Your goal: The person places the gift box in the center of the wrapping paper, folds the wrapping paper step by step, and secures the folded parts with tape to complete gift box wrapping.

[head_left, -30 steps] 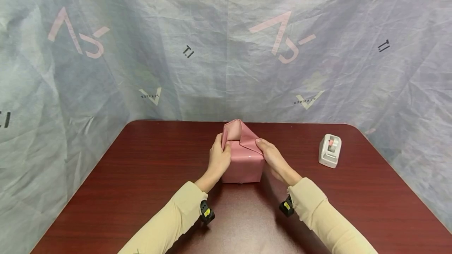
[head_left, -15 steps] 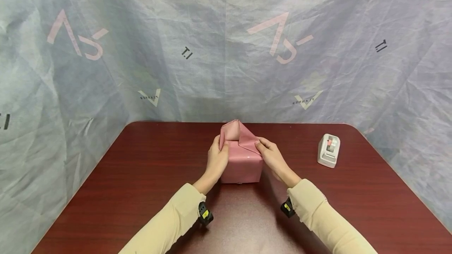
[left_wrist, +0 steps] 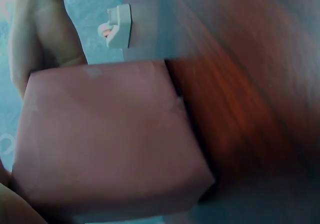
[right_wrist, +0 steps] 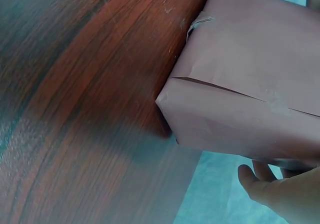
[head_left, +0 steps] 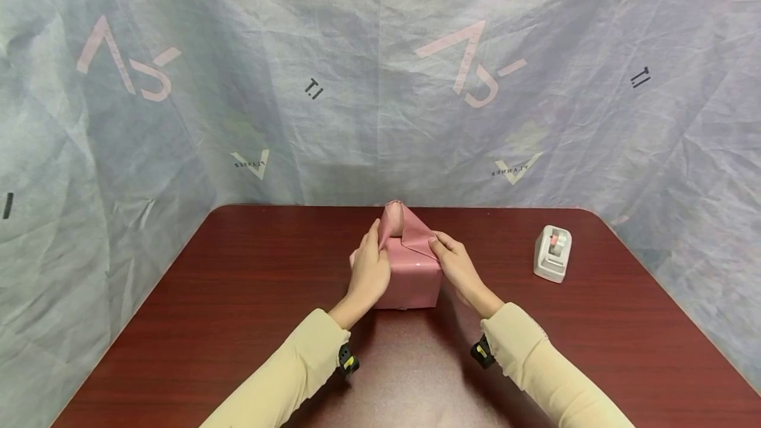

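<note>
A box in glossy pink wrapping paper (head_left: 407, 286) sits at the middle of the table. At its far end the loose paper stands up as a peak (head_left: 396, 216), with a folded flap (head_left: 417, 243) sloping down to the right. My left hand (head_left: 368, 276) presses against the left side of the peak, its fingers fairly straight. Thumb on top, my right hand (head_left: 460, 269) grips the folded flap at the box's right edge; its other fingers are hidden behind the box in the head view. The right wrist view shows a paper seam with clear tape (right_wrist: 278, 103).
A white tape dispenser (head_left: 553, 253) stands on the right part of the reddish-brown table (head_left: 255, 296). Grey printed fabric (head_left: 380, 117) hangs behind the table and along its sides. Each wrist carries a small black camera.
My left hand has shifted right and inward over the box, pushing the left side of the paper in and narrowing the opening. The right hand stays in place on its flap.
</note>
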Available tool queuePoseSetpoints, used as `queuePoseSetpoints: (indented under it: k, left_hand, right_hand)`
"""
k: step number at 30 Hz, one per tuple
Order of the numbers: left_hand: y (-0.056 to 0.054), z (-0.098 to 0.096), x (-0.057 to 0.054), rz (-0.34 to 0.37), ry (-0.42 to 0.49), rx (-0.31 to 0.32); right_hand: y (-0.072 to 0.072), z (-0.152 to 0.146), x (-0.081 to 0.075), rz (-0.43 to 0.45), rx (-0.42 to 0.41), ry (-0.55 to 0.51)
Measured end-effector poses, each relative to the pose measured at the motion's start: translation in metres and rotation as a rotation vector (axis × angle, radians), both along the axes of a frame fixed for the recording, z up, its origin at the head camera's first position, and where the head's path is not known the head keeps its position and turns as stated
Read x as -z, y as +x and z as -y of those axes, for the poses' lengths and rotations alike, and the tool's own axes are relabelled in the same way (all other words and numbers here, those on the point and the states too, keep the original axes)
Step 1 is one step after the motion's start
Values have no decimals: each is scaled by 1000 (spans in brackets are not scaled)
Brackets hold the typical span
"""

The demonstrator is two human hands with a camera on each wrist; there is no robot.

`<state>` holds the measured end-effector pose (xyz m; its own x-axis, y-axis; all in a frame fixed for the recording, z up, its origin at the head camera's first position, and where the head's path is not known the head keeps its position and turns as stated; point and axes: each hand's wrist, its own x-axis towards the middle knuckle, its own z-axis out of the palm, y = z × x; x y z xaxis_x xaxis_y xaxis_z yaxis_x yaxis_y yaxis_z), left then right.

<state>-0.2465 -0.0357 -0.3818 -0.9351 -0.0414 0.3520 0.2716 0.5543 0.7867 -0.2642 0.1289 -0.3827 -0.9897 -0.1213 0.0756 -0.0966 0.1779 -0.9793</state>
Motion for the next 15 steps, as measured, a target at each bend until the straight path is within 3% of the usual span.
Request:
queuePoseSetpoints:
  k: [4,9,12,15]
  left_hand:
    - [0,4,-2,16,-197,32]
    - [-2,9,-1,12,-339,72]
    - [-3,12,1,-14,-341,110]
    - [-5,14,2,-21,-208,159]
  right_hand:
    - [0,1,0,-9,8,-2]
    - [1,2,0,-14,12,0]
    - [1,2,0,-12,11,-3]
    - [1,2,0,-13,11,-9]
